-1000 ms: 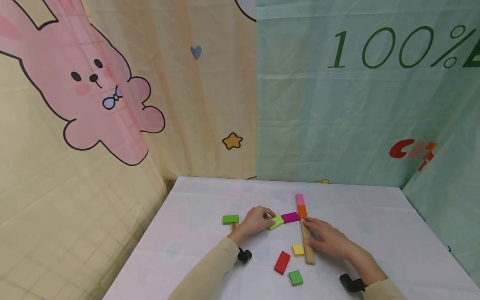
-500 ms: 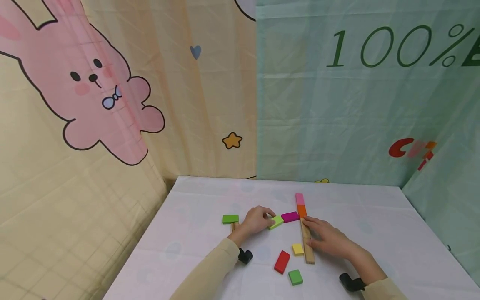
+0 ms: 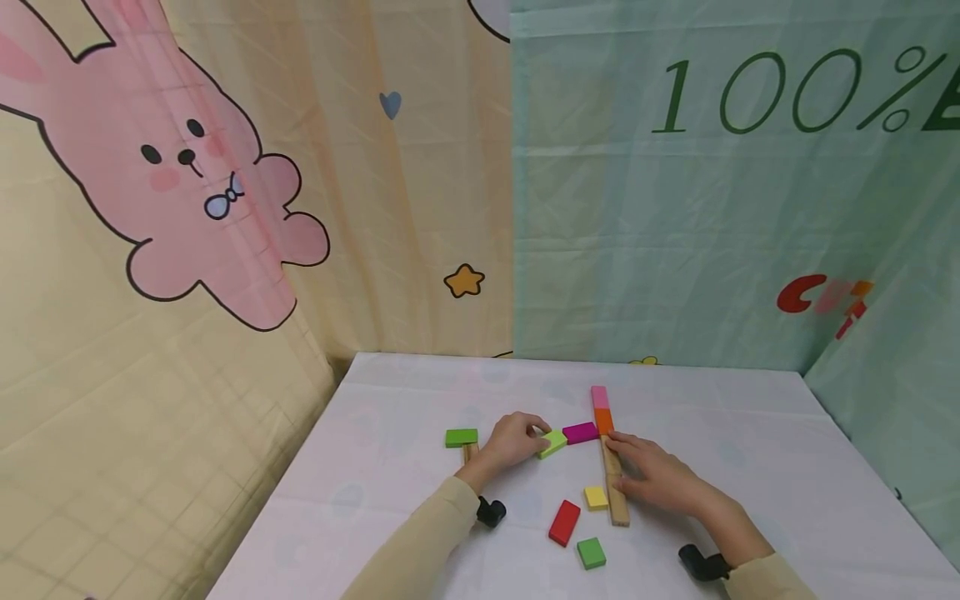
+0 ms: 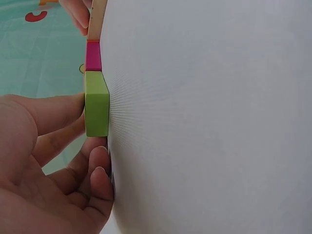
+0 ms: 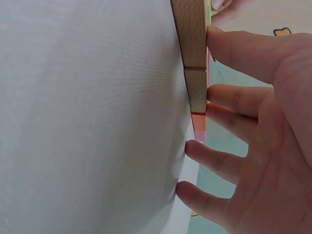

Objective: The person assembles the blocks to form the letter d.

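Observation:
My left hand [image 3: 514, 440] pinches a lime-green block [image 3: 553, 443] between thumb and index finger. This block lies flat on the table, its far end meeting a magenta block [image 3: 580, 433]. That one reaches to a straight row made of a pink block [image 3: 599, 397], an orange block [image 3: 603, 421] and plain wooden blocks [image 3: 617, 500]. On the wooden blocks rest the thumb and fingertips of my right hand [image 3: 660, 475]. In the right wrist view its fingers are spread and fairly straight, touching the upper faces of the wooden blocks [image 5: 191, 34].
Nearer the front lie a yellow block [image 3: 596, 498], a red block [image 3: 564, 523] and a green block [image 3: 591, 553]. Left of my left hand, another green block [image 3: 461, 437] lies across a wooden piece [image 3: 470, 452] partly hidden by my wrist. Printed curtains [image 3: 420, 208] rise behind the table.

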Tool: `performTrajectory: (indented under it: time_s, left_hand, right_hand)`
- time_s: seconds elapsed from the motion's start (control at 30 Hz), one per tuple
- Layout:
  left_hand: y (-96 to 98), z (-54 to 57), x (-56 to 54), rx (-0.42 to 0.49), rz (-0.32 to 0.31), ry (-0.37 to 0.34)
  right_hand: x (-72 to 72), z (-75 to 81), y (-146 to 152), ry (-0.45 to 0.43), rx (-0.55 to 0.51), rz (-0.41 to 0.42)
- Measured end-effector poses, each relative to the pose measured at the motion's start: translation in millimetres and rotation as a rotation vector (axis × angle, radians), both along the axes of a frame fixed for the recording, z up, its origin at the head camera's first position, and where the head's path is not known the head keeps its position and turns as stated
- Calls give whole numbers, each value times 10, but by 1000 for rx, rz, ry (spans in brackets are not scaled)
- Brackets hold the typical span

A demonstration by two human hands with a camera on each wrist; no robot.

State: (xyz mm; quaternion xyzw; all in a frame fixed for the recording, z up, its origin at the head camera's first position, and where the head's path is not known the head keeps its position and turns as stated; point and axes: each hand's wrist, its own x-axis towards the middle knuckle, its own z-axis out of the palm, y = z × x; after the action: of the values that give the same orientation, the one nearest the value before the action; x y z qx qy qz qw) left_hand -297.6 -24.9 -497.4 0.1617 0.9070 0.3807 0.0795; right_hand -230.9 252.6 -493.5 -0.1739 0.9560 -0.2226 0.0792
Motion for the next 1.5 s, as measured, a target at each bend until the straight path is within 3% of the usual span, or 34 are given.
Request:
performTrajectory:
  time_s: [0.23,0.5,0.87,1.33,1.5]
  left_hand:
    - [-93,105,9,52,-15,-23]
    - [-215,210,-12,50,-22,8]
    - [-349,258,-36,21,-48,57]
    - [-732,251,-15,16,-6,70]
    - [-856,237,6,10,-18,96]
  right_hand:
    - [-4,-1,-11,12,10,9]
    - [4,1,-8,2,3,9]
    - [-10,-15,-10,-6,-2,10]
    - [4,-6,-8,-1,2,10]
    - [6,-10,-8,1,1,12]
